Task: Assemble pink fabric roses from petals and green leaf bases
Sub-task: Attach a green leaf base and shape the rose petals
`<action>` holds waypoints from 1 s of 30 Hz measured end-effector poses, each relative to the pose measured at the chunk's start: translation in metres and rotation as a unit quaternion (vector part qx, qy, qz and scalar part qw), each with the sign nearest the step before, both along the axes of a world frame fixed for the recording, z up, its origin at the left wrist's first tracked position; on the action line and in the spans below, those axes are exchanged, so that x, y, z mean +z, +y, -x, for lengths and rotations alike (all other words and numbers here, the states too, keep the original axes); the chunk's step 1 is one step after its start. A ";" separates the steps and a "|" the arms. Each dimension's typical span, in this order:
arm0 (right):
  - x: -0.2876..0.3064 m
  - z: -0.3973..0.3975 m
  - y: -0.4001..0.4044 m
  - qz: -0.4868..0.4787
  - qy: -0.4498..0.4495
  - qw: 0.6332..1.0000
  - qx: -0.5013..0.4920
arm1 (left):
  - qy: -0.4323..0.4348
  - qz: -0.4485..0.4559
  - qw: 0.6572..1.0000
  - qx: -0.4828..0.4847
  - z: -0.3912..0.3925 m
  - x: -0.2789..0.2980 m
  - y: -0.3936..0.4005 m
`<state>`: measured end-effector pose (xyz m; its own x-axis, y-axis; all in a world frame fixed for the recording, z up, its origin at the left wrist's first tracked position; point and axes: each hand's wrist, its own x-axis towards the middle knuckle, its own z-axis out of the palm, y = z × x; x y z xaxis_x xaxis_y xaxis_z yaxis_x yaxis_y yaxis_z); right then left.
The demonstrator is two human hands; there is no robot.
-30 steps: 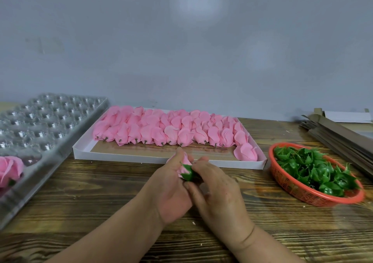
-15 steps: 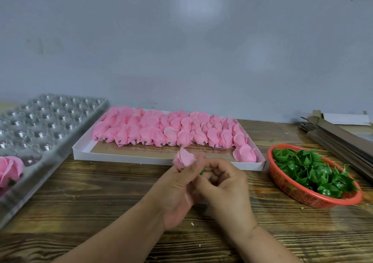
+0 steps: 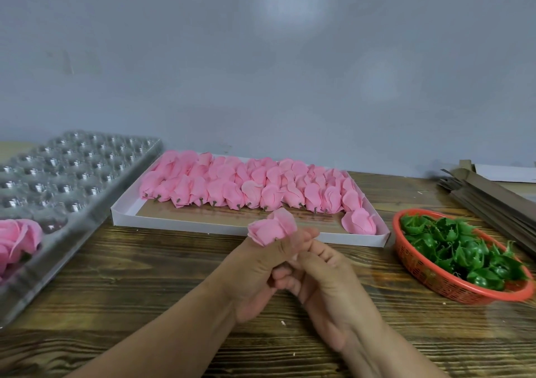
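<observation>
Left hand (image 3: 255, 267) gripped a pink rose (image 3: 271, 229) just above the wooden table (image 3: 145, 276), fingers curled round its lower end, bloom poking out on top. Right hand (image 3: 324, 279) pressed against the left, fingers curled under the rose; what they pinched was hidden, so a leaf base there couldn't be confirmed. Rose was in front of the white tray (image 3: 203, 226) of petal buds (image 3: 246, 189), well left of the red basket (image 3: 452, 285) of green leaves (image 3: 458, 247). One finished rose (image 3: 16, 238) sat in the plastic cell tray (image 3: 72, 180) at left. Judged: rose light, soft, easily crushed or creased; petals thin. Best held low, at the base or stub, with light pressure, never squeezing the bloom.
</observation>
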<state>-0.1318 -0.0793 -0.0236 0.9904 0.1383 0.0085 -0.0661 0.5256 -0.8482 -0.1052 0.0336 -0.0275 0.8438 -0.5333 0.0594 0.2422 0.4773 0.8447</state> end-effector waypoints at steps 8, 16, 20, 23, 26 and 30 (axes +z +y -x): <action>0.000 0.001 -0.003 -0.070 0.025 0.994 0.075 | -0.076 -0.018 0.994 -0.080 -0.002 0.006 0.011; -0.008 -0.004 -0.007 -0.009 0.058 0.995 0.080 | -0.095 -0.136 0.981 0.099 -0.002 0.005 0.004; -0.012 -0.007 -0.009 0.090 0.041 0.995 -0.003 | -0.146 -0.163 0.964 0.152 -0.004 0.003 0.003; -0.012 -0.009 -0.014 0.160 0.013 0.980 -0.116 | -0.152 -0.176 0.954 0.186 -0.005 0.000 0.002; -0.009 -0.011 -0.019 0.223 -0.066 0.951 -0.203 | -0.168 -0.207 0.944 0.194 -0.006 0.000 0.000; -0.006 -0.007 -0.017 0.310 -0.168 0.897 -0.268 | -0.204 -0.221 0.935 0.189 -0.005 0.003 -0.001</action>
